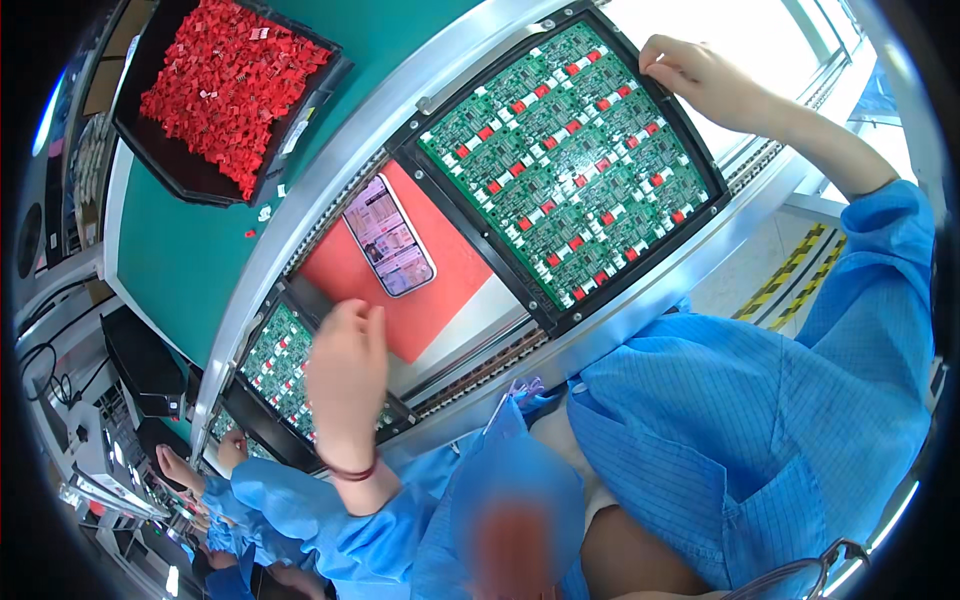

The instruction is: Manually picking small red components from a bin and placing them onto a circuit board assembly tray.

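My right hand is at the upper right edge of a black carrier frame. Its fingers are curled and pinched together; what they hold, if anything, is too small to make out. Inside the frame sits a panel of green circuit boards dotted with red and white connectors. My left hand, smeared by motion, is raised over the near side of a second carrier with green boards. Its thumb seems apart from the fingers, but whether it holds anything is unclear.
A black bin of red connectors stands on the green bench, with a few loose pieces beside it. A lit phone lies on a red sheet between the carriers. A co-worker's hand works farther down the metal-railed line.
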Demonstrator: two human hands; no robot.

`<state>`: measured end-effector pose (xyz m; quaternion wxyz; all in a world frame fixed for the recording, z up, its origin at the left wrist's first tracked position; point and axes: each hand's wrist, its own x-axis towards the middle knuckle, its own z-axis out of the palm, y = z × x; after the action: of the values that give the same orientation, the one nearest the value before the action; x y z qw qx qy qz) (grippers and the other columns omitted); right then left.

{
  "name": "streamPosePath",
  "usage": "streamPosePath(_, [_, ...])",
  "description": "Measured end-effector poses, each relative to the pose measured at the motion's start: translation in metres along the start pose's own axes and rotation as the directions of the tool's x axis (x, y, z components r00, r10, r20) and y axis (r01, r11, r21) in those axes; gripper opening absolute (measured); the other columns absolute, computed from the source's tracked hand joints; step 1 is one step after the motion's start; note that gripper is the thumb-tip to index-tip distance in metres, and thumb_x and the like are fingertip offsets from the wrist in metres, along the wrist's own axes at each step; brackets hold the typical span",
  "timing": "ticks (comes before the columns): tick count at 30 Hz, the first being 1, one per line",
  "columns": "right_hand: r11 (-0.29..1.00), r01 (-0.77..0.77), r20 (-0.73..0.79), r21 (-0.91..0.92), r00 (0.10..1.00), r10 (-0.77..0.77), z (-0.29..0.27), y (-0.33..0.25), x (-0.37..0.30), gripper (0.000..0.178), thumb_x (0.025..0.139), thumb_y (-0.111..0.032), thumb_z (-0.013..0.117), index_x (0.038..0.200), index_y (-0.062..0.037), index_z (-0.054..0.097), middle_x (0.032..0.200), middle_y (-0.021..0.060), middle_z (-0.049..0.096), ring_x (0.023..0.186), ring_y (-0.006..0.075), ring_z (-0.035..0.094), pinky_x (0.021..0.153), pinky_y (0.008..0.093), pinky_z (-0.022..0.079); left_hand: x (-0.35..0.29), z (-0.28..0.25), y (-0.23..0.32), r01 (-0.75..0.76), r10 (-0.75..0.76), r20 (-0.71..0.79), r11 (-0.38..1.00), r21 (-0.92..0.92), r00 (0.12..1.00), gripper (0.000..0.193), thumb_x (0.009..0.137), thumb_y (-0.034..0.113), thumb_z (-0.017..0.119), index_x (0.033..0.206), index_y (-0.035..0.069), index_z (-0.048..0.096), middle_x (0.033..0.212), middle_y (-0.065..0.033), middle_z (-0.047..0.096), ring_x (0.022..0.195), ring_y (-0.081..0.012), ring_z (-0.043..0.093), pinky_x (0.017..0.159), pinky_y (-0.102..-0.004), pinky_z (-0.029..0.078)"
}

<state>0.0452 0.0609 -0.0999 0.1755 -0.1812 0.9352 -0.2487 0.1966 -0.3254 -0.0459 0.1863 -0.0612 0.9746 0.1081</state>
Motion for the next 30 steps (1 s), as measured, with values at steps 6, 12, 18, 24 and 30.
streamPosePath(6, [0.977,0.141,0.187,0.162,0.967,-0.171,-0.022,-0.009,-0.001,0.015,0.093,-0.013,0.046,0.098,-0.0023,0.054,0.087,0.0131,0.063,0.082,0.0239,0.063,0.073,0.0348,0.048,0.051,-0.067,0.070,-0.302,0.327,-0.478,0.944,0.131,0.815,0.017,0.087,0.004,0.052,0.102,-0.002,0.057,0.100,-0.0176,0.059,0.093,-0.0346,0.056,0.080,-0.0384,0.045])
streamPosePath(12, [0.901,0.393,-0.002,0.183,0.917,-0.399,-0.038,-0.009,0.011,0.013,0.086,-0.003,0.054,0.097,0.0000,0.061,0.093,0.0131,0.063,0.082,0.0257,0.062,0.073,0.0326,0.050,0.170,-0.070,0.080,-0.330,0.465,-0.667,0.885,0.329,0.582,0.024,0.086,0.005,0.048,0.108,0.000,0.057,0.111,-0.0171,0.057,0.103,-0.0351,0.054,0.089,-0.0390,0.044])
streamPosePath(18, [0.838,0.459,0.150,0.295,0.844,-0.515,-0.025,-0.021,-0.020,0.016,0.080,0.000,0.061,0.096,0.0007,0.063,0.092,0.0107,0.058,0.082,0.0233,0.060,0.072,0.0314,0.050,0.204,-0.056,0.069,-0.216,0.416,-0.513,0.889,0.405,0.751,0.030,0.085,0.011,0.042,0.108,0.003,0.061,0.112,-0.0126,0.060,0.103,-0.0297,0.056,0.086,-0.0401,0.047])
streamPosePath(24, [0.796,0.496,0.245,0.346,0.771,-0.588,-0.014,-0.022,-0.016,0.011,0.079,-0.002,0.062,0.090,0.0002,0.062,0.092,0.0093,0.056,0.079,0.0208,0.060,0.068,0.0286,0.051,0.195,-0.059,0.082,-0.097,0.362,-0.530,0.881,0.463,0.767,0.025,0.083,0.010,0.045,0.100,0.008,0.064,0.098,-0.0074,0.064,0.098,-0.0270,0.058,0.077,-0.0389,0.050])
streamPosePath(30, [0.785,0.530,0.158,0.321,0.787,-0.596,-0.004,-0.035,-0.013,0.010,0.080,-0.004,0.062,0.089,-0.0004,0.061,0.092,0.0087,0.055,0.078,0.0208,0.060,0.067,0.0290,0.052,0.197,-0.061,0.083,-0.058,0.356,-0.583,0.883,0.467,0.730,0.023,0.083,0.010,0.049,0.103,0.008,0.061,0.101,-0.0086,0.062,0.094,-0.0306,0.059,0.076,-0.0400,0.050])
